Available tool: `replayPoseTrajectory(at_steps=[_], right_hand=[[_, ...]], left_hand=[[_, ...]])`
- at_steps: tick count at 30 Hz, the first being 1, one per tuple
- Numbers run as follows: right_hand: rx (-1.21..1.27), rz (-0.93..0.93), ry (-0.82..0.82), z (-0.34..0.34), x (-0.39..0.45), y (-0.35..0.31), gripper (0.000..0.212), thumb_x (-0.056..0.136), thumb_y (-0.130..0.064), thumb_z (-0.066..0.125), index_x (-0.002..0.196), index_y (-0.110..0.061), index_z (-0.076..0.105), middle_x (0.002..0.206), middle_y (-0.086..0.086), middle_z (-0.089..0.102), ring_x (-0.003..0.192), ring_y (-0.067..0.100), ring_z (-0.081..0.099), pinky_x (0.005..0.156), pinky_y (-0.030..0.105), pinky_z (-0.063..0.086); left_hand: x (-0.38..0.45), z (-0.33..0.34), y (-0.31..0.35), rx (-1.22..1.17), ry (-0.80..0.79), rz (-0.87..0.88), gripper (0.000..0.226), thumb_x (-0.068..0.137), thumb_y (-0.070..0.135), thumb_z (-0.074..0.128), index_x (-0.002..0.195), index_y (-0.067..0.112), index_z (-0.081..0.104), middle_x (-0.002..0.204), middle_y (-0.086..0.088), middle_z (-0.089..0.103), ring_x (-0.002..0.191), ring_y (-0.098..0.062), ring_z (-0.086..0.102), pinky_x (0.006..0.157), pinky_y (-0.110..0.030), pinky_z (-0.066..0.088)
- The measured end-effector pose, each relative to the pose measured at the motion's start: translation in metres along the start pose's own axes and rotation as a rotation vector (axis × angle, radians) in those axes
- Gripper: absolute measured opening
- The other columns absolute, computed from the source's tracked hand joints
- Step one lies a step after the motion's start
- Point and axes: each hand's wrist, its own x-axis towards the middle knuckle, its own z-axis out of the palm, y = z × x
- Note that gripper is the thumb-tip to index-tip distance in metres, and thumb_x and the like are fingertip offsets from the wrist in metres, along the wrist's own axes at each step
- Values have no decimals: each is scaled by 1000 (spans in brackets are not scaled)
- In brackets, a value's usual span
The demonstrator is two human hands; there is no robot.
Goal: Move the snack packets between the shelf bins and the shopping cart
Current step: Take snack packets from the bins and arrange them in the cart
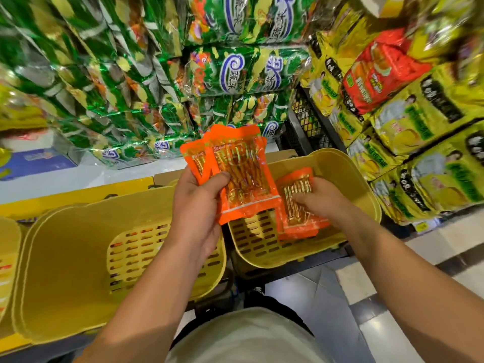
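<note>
Over the two yellow bins in front of me, my left hand (pixel 195 205) grips a fanned pair of orange snack packets (pixel 243 176), thumb curled across the clear window of the front one, fingers behind. The top strip of that packet carries small pale letters that begin "SU"; the rest is too blurred to read. Through the window show thin reddish-brown sticks. My right hand (pixel 318 199) reaches down into the right bin (pixel 361 184), fingers curled onto the top of a small stack of the same orange packets (pixel 298 221) that lies on the bin's slotted floor, pinching the upper one. The left bin (pixel 65 271) sits just beside it, its perforated bottom bare where I can see.

Behind the bins rises a wall of shiny green bags (pixel 235 72) printed with large white and blue Chinese characters that I cannot make out. To the right stand yellow bags (pixel 424 119) with black character labels and a figure printed on them, and one red bag (pixel 379 74) wedged among them. A black wire rack (pixel 303 124) shows between the two stacks. The floor (pixel 353 289) below is pale glossy tile
</note>
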Motion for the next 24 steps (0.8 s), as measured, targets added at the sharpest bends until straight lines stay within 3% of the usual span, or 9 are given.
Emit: replayPoseTrajectory(at_steps=[6, 9, 11, 13, 16, 19, 24], right_hand=[[601, -103, 24, -28, -54, -27, 13, 99, -17, 60, 106, -27, 66, 93, -5, 77, 85, 14, 74, 74, 36, 56], [741, -125, -35, -30, -66, -34, 17, 99, -19, 61, 114, -25, 66, 98, -2, 78, 86, 16, 75, 71, 38, 56], [748, -207, -80, -27, -72, -37, 22, 98, -19, 61, 119, -23, 66, 100, -2, 78, 90, 18, 75, 73, 39, 58], [660, -304, -60, -23, -77, -38, 19, 97, -18, 64, 115, -24, 67, 100, -5, 77, 92, 16, 74, 80, 38, 58], [303, -484, 76, -11, -87, -37, 20, 91, -29, 68, 110, -26, 62, 97, -9, 73, 94, 17, 69, 86, 44, 56], [26, -686, 119, 3, -98, -36, 30, 89, -32, 65, 111, -13, 58, 97, 9, 70, 94, 36, 64, 82, 51, 50], [-277, -807, 50, 25, -121, -39, 29, 94, -32, 63, 109, -13, 47, 100, 18, 62, 100, 42, 58, 77, 46, 42]], left_hand=[[-13, -1, 3, 19, 10, 75, 28, 94, -7, 52, 106, 16, 65, 87, -1, 76, 73, -16, 73, 58, -30, 58], [-28, -2, -2, 20, 68, 129, 31, 93, -7, 53, 114, 14, 64, 98, -6, 76, 83, -22, 74, 70, -40, 61], [-40, -2, -9, 16, 129, 183, 32, 91, -9, 54, 110, 15, 64, 93, -4, 76, 80, -20, 72, 72, -39, 60], [-55, -2, -20, 2, 188, 224, 32, 89, -11, 55, 104, 16, 64, 86, -3, 74, 74, -17, 70, 70, -35, 59], [-82, -1, -42, -1, 262, 262, 32, 88, -12, 57, 104, 14, 63, 83, -1, 73, 70, -14, 68, 65, -30, 56], [-110, 2, -64, -20, 329, 306, 34, 87, -14, 55, 101, 16, 63, 87, -2, 74, 74, -15, 68, 71, -33, 58], [-159, -15, -74, -67, 479, 377, 37, 90, -13, 54, 112, 16, 60, 91, -1, 74, 77, -16, 71, 64, -33, 59]])
